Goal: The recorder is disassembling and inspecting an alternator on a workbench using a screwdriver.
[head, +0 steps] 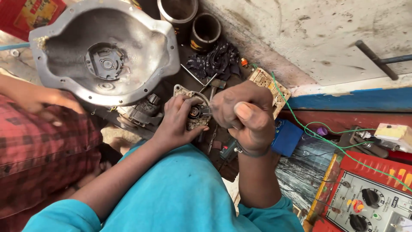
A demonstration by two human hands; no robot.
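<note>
1. The left hand (178,122) is wrapped around a small electrical motor part (194,112), a pale metal plate with a dark round centre, fingers curled over its left edge, holding it just above the lap.
2. The right hand (244,116) is closed in a fist right beside that part, thumb on top, touching it from the right. What it grips is hidden inside the fist, so I cannot tell what it holds.
3. The two hands sit close together over the part, in front of the turquoise shirt (184,197).
4. Just left of the part lies a dark motor assembly (137,112). Above it rests a large grey cast-metal housing (103,51), hollow side up.
5. Beyond the hands lie a dark patterned cloth (214,60) and two metal cylinders (191,19).
6. To the right, a green wire (300,122) runs from a small cream circuit board (268,83) past a blue box (286,136) towards a red test meter with black knobs (369,202).
7. At the far left, another person's hand (40,101) rests by a red checked garment (43,154).
</note>
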